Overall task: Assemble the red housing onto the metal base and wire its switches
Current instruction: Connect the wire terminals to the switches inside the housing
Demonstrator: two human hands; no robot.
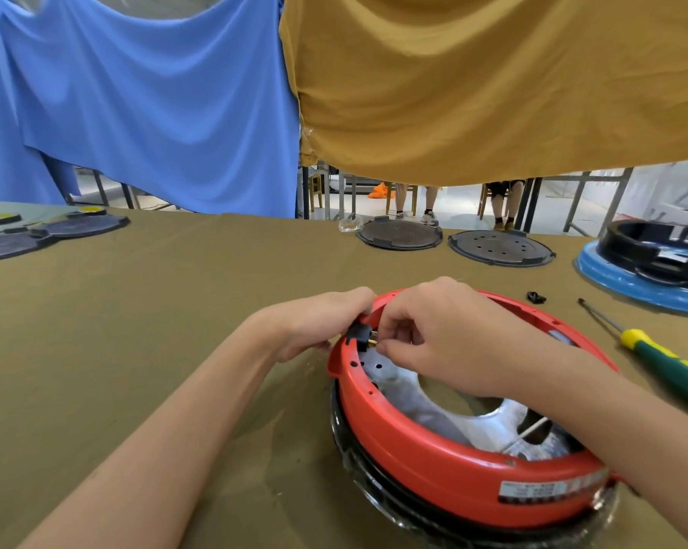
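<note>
The red housing (433, 461) already sits on the metal base (425, 414), on the surface just before the person; both hands work at its far-left rim, left hand (322, 322) gripping the black switch (357, 335), right hand (433, 334) pinching its brass terminal, so wiring looks unfinished; the rating label (532, 491) is too blurred to read

Glossy red plastic housing (433, 461) rings a dull silvery metal base (425, 410) on matt olive cloth (176, 303).
</note>
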